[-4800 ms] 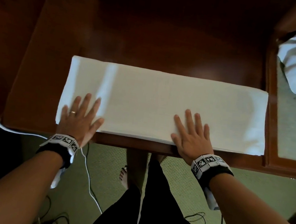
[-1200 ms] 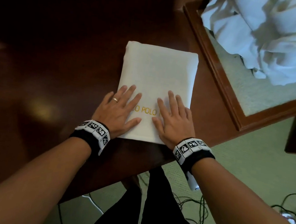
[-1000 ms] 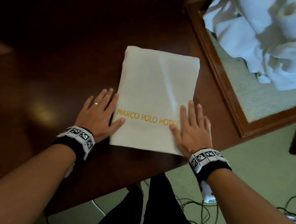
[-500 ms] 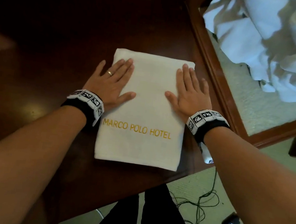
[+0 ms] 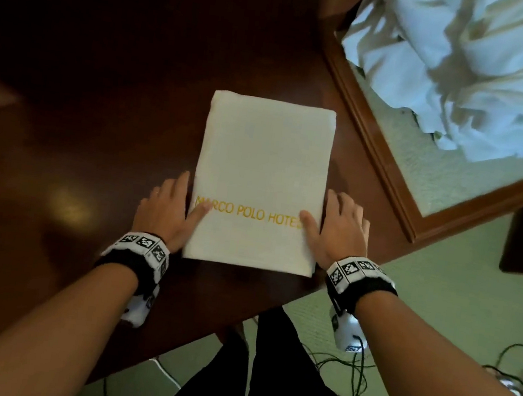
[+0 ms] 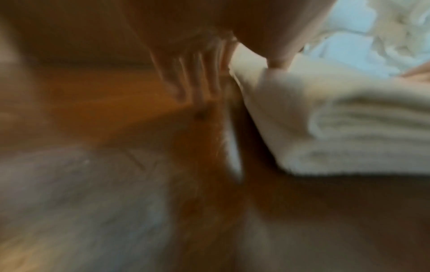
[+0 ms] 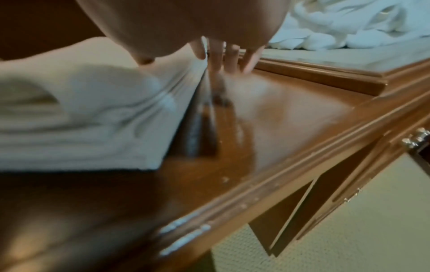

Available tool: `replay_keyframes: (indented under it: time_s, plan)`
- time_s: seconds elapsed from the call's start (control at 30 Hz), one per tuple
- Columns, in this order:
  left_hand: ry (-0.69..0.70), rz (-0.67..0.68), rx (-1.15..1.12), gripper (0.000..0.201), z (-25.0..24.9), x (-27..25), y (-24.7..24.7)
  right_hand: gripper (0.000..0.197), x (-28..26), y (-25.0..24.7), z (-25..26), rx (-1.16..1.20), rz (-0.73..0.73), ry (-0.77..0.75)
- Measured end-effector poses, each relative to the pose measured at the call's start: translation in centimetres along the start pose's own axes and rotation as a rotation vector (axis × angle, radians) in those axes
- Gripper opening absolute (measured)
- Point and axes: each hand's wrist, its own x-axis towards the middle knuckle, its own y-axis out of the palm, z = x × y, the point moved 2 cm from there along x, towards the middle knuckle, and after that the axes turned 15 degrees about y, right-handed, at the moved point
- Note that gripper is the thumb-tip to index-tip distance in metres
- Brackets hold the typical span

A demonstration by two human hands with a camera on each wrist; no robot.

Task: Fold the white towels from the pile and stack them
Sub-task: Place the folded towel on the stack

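A folded white towel [image 5: 262, 171] with gold "MARCO POLO HOTEL" lettering lies flat on the dark wooden table [image 5: 103, 77]. My left hand [image 5: 169, 209] sits against its left edge and my right hand [image 5: 336, 227] against its right edge, both near the lettering. Each thumb lies on top of the towel. In the left wrist view the fingers [image 6: 193, 77] point straight down to the table beside the towel [image 6: 337, 119]. In the right wrist view the fingers [image 7: 230, 57] stand straight by the towel's [image 7: 81, 114] side. The pile of unfolded white towels [image 5: 470, 65] lies at the upper right.
The pile rests on a glass-topped surface with a wooden frame [image 5: 377, 140] to the right of the table. Cables [image 5: 363, 377] trail over the green carpet below the table's near edge. A drawer handle [image 7: 416, 138] shows under the table front.
The long towel strip has become a compact folded rectangle. My hands slid from the top of its far half back to its near end and now flank its two sides.
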Motion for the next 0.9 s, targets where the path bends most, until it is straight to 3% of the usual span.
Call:
replay_keyframes:
  time_s: [0.17,0.27,0.33,0.5,0.67,0.8,0.9]
  plan:
    - [-0.154,0.006,-0.302,0.055,-0.6,0.7,0.4,0.069,-1.0,0.7,1.2,0.263,0.187,0.208]
    - [-0.184,0.033,-0.467,0.055,-1.5,0.3,1.1,0.075,-1.9,1.0,1.9,0.429,0.277,0.320]
    - [-0.179,0.054,-0.549,0.054,-1.8,-0.2,1.5,0.065,-2.6,0.7,2.0,0.493,0.307,0.356]
    - [-0.150,-0.018,-0.613,0.085,-4.6,-1.8,-1.0,0.057,-3.8,-2.2,1.7,0.579,0.314,0.418]
    - [-0.047,-0.104,-0.594,0.060,-9.3,-2.4,-6.9,0.052,-4.5,-8.7,1.7,0.607,0.240,0.347]
    - [0.068,-0.222,-0.599,0.063,-13.3,-2.8,-12.0,0.056,-4.9,-14.7,0.8,0.661,0.148,0.263]
    - [0.183,-0.311,-0.627,0.047,-16.7,-2.6,-15.0,0.049,-5.0,-19.2,-0.5,0.732,0.042,0.179]
